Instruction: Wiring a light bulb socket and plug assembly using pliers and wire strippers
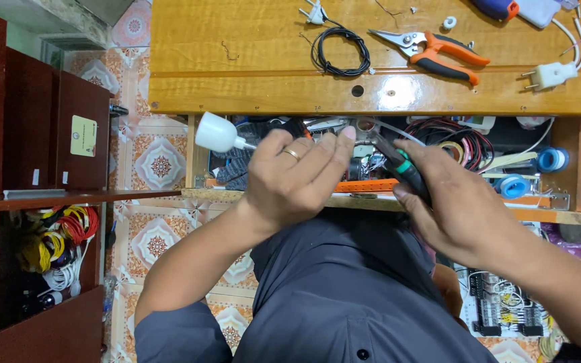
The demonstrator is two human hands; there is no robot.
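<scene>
While hands (pixel 364 178) work, cutters (pixel 438 54) perhaps lie beyond.

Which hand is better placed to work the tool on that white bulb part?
Probably the right hand: it already grips the dark-handled tool, tip toward the left hand, which holds the white bulb part.

Here's the person from above, in a dark grey-blue button-up shirt (pixel 344 289), the fabric creasing in soft folds across the front and one dark round button (pixel 362 353) showing near the bottom edge. The sleeves are rolled up, the left one bunched in a thick cuff (pixel 179 333) at the elbow, both forearms bare. And on the left hand (pixel 290 178), a slim gold ring (pixel 292 154) round one finger; the right hand (pixel 455 202) wears nothing at all.
</scene>
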